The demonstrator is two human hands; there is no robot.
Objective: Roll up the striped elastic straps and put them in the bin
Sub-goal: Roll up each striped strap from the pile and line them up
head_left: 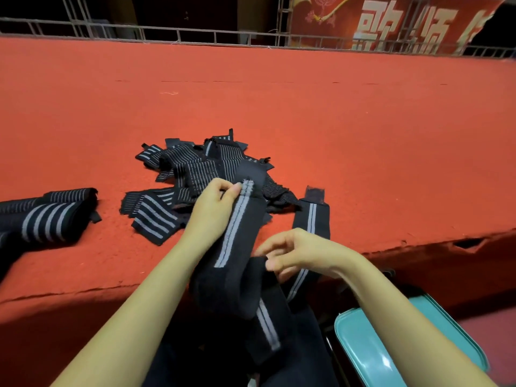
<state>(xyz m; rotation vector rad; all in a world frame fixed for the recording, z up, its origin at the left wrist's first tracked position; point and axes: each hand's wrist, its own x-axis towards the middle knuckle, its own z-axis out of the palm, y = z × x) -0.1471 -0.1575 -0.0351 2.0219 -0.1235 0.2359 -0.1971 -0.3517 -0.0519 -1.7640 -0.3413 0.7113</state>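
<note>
Foreground evenly lit, background dark; edges bowed (wide lens); right hand (303, 254) slightly motion-blurred.

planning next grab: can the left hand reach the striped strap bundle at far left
Probably, once freed: nothing blocks the left hand from the bundle of black grey-striped straps, but it pinches a long black striped strap.

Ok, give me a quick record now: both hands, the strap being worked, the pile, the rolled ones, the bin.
left hand: pinches the top end of the strap
right hand: grips the strap lower down
strap: black, grey stripe, unrolled
pile: loose straps on the red table
rolled straps: table's far left
bin: teal, lower right
</note>
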